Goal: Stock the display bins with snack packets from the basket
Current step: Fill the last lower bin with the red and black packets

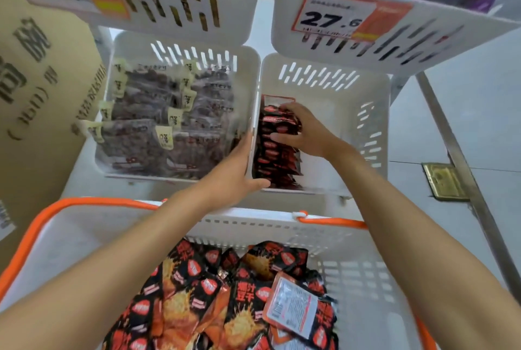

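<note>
A white basket (349, 239) with orange handles sits near me and holds several black-and-red snack packets (225, 293). Beyond it a white display bin (366, 87) holds a row of the same packets (270, 152) standing along its left wall. My right hand (304, 132) lies on that row, fingers spread and pressing the packets toward the wall. My left hand (239, 172) rests against the bin's left wall at its front corner, with the thumb hooked over the front rim and the fingers straight.
A second white bin (248, 62) to the left is full of clear packets with dark contents. Two upper bins with price tags (327, 15) overhang the back. A cardboard box (36, 73) stands at the left. A metal rack leg (456, 152) runs down the right.
</note>
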`<state>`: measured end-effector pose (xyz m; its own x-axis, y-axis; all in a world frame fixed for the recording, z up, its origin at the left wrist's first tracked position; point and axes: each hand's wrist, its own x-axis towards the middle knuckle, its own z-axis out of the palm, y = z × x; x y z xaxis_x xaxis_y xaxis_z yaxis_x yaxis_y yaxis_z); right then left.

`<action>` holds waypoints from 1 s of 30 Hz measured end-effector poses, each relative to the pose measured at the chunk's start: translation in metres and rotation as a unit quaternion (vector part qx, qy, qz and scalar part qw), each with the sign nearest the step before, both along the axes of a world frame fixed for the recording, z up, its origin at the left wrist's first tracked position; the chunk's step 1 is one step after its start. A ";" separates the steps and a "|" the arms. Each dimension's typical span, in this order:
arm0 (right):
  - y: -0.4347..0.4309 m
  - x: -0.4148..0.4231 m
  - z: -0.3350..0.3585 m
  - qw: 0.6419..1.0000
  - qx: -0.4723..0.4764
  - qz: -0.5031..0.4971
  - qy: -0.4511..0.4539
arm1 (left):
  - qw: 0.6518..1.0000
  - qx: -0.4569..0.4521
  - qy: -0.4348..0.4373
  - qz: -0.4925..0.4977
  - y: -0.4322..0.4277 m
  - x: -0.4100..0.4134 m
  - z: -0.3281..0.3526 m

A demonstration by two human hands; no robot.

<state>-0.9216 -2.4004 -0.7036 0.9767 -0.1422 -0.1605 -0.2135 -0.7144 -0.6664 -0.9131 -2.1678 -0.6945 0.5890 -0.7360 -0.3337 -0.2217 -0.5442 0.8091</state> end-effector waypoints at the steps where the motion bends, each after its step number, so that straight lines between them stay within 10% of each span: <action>1: -0.001 0.001 0.000 1.000 0.007 -0.003 0.005 | 1.000 0.004 0.001 0.000 0.000 0.000 -0.002; 8: 0.012 -0.005 -0.007 0.992 -0.011 -0.067 -0.110 | 1.000 0.015 -0.024 0.000 0.000 0.000 -0.008; 16: 0.012 -0.013 0.013 0.975 0.191 -0.087 -0.069 | 0.999 0.017 -0.029 0.007 0.000 -0.002 -0.003; 23: -0.012 -0.049 -0.009 0.954 0.192 -0.054 0.223 | 1.000 0.015 -0.017 0.013 -0.001 -0.001 -0.006; 30: 0.001 -0.055 -0.004 0.959 0.168 -0.058 0.221 | 0.999 0.013 -0.006 0.030 -0.001 -0.003 0.002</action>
